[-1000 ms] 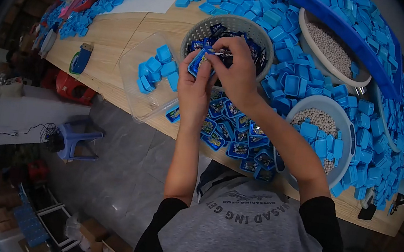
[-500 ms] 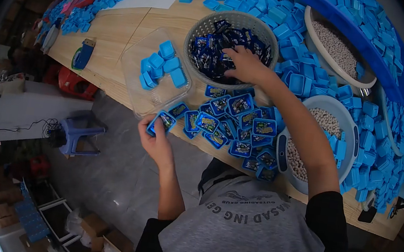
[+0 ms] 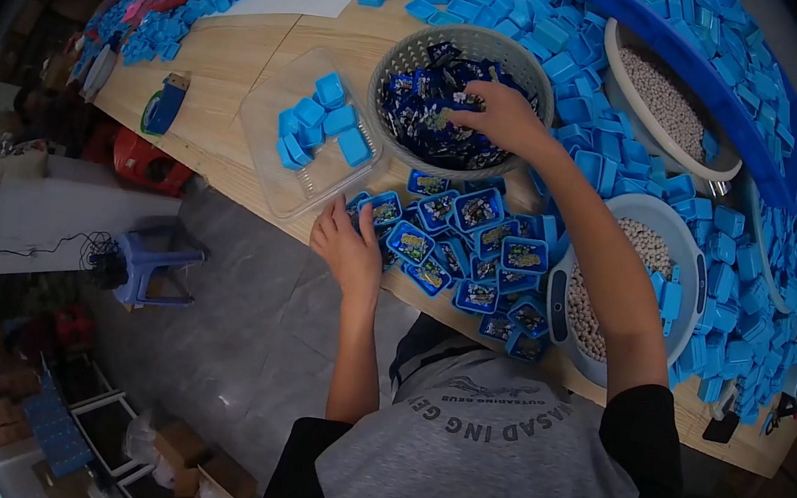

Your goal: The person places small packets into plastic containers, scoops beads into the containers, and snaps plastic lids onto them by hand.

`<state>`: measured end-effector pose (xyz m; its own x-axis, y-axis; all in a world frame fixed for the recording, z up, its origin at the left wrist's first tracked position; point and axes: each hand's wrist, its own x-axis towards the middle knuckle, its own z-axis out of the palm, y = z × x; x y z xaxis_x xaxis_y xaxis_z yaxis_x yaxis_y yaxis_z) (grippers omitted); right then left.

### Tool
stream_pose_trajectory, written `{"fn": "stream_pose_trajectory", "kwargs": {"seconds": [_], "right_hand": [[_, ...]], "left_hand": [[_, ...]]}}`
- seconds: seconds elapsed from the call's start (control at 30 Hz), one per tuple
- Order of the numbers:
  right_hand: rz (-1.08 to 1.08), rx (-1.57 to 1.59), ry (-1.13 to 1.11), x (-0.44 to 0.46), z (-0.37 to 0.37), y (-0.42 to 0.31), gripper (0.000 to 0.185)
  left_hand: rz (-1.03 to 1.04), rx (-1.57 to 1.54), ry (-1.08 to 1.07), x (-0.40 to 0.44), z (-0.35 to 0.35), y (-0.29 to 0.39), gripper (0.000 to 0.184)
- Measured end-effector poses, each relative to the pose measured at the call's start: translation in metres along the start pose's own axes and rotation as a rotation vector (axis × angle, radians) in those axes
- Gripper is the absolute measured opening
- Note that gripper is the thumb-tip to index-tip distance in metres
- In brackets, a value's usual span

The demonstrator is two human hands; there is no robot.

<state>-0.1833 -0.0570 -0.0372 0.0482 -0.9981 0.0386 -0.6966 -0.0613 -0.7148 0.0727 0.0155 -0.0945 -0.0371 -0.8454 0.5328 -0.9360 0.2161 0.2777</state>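
My left hand (image 3: 351, 248) is at the table's front edge, thumb and fingers apart, holding nothing I can see. It is beside a small blue box (image 3: 382, 209) with shiny packets in it, at the left end of a pile of filled blue boxes (image 3: 475, 209). My right hand (image 3: 502, 120) reaches into a grey woven basket (image 3: 382, 138) of dark blue foil packets (image 3: 415, 117). Its thumb and fingers are spread over the packets, and a yellowish packet shows at the thumb tip. Some fingers are hidden.
A clear plastic tray (image 3: 273, 179) carries several plain blue boxes (image 3: 311, 111). A light blue basin (image 3: 694, 275) of pale beads stands under my right forearm. Another bead-filled basin (image 3: 617, 52) is farther back. Loose blue boxes (image 3: 544, 33) heap along the back and right.
My left hand has let go of the filled blue box, which now lies at the pile's left end, and has moved right. My right hand has shifted slightly within the basket.
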Motion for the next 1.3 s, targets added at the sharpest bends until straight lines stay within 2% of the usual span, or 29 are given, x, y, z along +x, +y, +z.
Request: {"fn": "stream_pose_trajectory", "kwargs": {"seconds": [0.1,0.2,0.27,0.37,0.47,0.5,0.6,0.7,0.73,0.8,0.93,1.03,1.17,1.3], "right_hand": [[0.166,0.505,-0.006,0.001,-0.002,0.012,0.053],[0.117,0.568,0.031,-0.003,0.000,0.014,0.042],[0.092,0.551,0.019,-0.005,0.002,0.011,0.050],[0.147,0.553,0.061,-0.012,0.003,0.000,0.054],[0.137,0.598,0.034,-0.018,-0.007,-0.004,0.051],[0.132,0.632,0.040,-0.016,-0.007,-0.001,0.045],[0.153,0.668,0.047,-0.020,-0.011,0.001,0.043],[0.151,0.671,0.060,-0.020,-0.011,0.003,0.052],[0.164,0.685,0.059,-0.022,-0.012,0.002,0.054],[0.215,0.709,0.032,-0.024,-0.017,-0.006,0.045],[0.195,0.787,-0.024,-0.026,-0.025,-0.023,0.039],[0.128,0.720,-0.076,-0.030,-0.033,-0.032,0.038],[0.100,0.584,-0.024,-0.031,-0.034,-0.033,0.040],[-0.007,0.441,0.068,-0.035,-0.034,-0.033,0.040]], "left_hand": [[-0.053,-0.473,-0.045,0.021,-0.033,0.009,0.027],[-0.160,-0.580,-0.056,0.071,-0.042,0.018,0.024],[-0.141,-0.306,-0.327,0.107,0.003,-0.020,0.029],[-0.101,0.029,-0.751,0.134,0.055,-0.034,0.045],[-0.053,0.126,-0.882,0.136,0.079,-0.034,0.060],[0.028,0.086,-0.891,0.137,0.078,-0.038,0.060],[-0.036,0.093,-0.631,0.130,0.070,-0.042,0.057],[0.027,-0.200,-0.130,0.133,0.040,-0.038,0.049],[-0.095,-0.465,-0.247,0.134,0.028,-0.030,0.046],[-0.360,-0.988,-0.461,0.137,0.002,-0.009,0.040],[-0.396,-1.390,-0.606,0.139,-0.005,0.037,0.038],[-0.456,-1.532,-0.739,0.138,0.002,0.060,0.040],[-0.463,-1.724,-0.815,0.129,-0.002,0.081,0.039],[-0.385,-1.519,-0.865,0.124,0.005,0.076,0.029]]}}
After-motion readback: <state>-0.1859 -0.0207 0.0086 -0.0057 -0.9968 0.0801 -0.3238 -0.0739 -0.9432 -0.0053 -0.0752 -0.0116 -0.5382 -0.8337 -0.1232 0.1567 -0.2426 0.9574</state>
